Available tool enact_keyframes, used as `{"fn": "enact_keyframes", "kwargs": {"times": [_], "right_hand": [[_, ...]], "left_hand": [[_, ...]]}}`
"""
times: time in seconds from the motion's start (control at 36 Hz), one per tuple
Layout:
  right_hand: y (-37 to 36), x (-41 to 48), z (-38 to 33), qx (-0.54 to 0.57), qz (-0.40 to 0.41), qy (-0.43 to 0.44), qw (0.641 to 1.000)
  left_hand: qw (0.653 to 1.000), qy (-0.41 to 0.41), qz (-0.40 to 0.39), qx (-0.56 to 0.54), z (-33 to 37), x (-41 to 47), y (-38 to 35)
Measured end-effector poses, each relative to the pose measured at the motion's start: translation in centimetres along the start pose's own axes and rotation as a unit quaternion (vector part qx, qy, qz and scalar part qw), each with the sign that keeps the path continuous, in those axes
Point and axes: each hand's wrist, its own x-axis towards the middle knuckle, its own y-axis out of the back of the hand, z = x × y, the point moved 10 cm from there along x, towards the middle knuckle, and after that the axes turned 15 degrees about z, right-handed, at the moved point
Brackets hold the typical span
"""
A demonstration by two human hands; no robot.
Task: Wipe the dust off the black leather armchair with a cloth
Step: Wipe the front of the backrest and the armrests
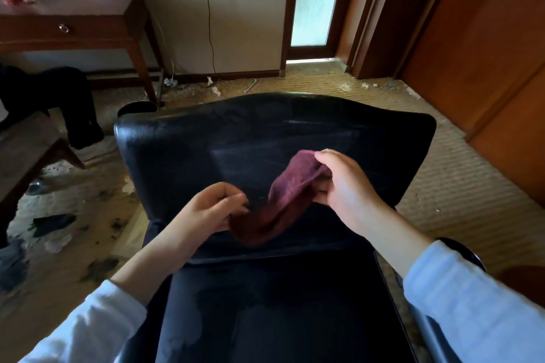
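The floor is covered with ribbed tan carpet. The black leather armchair and a wooden desk are supported on it. Litter and dark patches are scattered at the left.

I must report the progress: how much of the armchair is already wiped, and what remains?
Partly done, it seems. Faint wipe streaks cross the middle of the backrest, so that area looks wiped. In hand: the maroon cloth is held between the left hand and the right hand in front of the backrest, perhaps being refolded. Left: the seat shows dull smudges, probably dust.
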Motion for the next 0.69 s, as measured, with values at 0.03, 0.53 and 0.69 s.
{"fn": "enact_keyframes", "kwargs": {"times": [0.03, 0.53, 0.69], "right_hand": [[-0.2, -0.2, 0.1, -0.003, -0.015, -0.004, 1.000], [-2.2, -2.6, 2.0, -0.249, -0.181, 0.114, 0.945], [-4.5, -3.6, 5.0, -0.136, -0.223, -0.022, 0.965]], "left_hand": [[0.998, -0.040, 0.010, 0.053, 0.3, 0.1, 0.0], [0.982, -0.130, -0.016, 0.134, 1.6, -0.5, -3.9], [0.981, -0.125, 0.020, 0.147, 3.5, 1.1, -2.5]]}}
